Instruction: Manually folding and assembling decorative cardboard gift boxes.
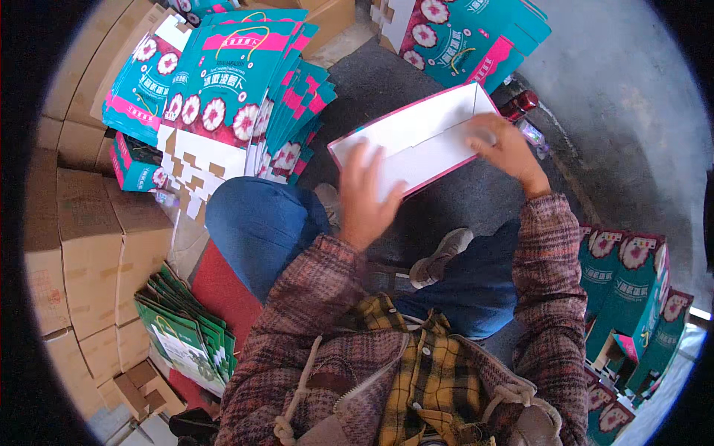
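An open gift box [428, 141] with a white inside and pink edges lies in front of me, over the dark floor mat. My left hand [370, 193] is at its left end, fingers spread and slightly blurred, overlapping the near edge. At the right end, my right hand [513, 152] has its thumb and fingers curled over the box's end and near wall. Motion blur softens its fingertips. The box's outer sides are mostly hidden.
Flat teal-and-pink cartons [230, 82] are stacked at the far left, with more teal cartons [476, 44] at the far right. Brown boxes [89, 245] line the left. Green bags [186, 334] lie near left; formed teal boxes [625, 275] stand at right. A dark red jar [518, 105] is beyond my right hand.
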Demonstrator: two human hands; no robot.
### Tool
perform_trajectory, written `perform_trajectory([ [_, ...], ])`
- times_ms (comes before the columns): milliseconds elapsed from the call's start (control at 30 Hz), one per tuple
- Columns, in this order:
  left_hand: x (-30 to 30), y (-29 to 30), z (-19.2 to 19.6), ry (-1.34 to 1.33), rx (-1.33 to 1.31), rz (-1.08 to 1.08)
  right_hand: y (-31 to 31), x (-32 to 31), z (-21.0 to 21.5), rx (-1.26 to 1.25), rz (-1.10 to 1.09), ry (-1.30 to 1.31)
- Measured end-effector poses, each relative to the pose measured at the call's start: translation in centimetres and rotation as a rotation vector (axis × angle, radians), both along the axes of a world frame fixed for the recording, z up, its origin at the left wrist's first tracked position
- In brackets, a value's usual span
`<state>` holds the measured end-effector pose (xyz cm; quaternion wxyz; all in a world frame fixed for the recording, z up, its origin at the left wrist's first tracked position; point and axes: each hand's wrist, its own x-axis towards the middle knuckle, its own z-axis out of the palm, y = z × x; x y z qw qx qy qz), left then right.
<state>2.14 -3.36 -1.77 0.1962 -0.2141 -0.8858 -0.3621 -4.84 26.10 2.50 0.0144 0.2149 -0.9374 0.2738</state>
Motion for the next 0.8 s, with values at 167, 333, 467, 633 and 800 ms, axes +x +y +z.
perform_trajectory([
  [167, -3.0, -3.4, -3.3, -0.428, 0.582, 0.452, 3.9, -2.3, -2.8, -0.087, -0.359, 0.149],
  [333, -3.4, -6.6, -10.4, -0.916, 1.319, 0.289, 5.1, -4.9, -5.6, -0.434, -0.503, -0.382],
  [467, -4.0, -5.5, -12.2, -1.251, 1.481, 0.105, 12.7, -4.8, -9.0, -0.735, -0.475, -0.785],
  [633, -1.0, -6.5, -12.1, -1.248, 1.278, -0.003, 7.9, -2.7, -8.9, -0.704, -0.312, -0.913],
  [800, -1.5, -6.5, -6.8, -1.201, 1.437, -0.09, 4.8, 0.1, -1.3, -1.119, -0.391, -0.877],
])
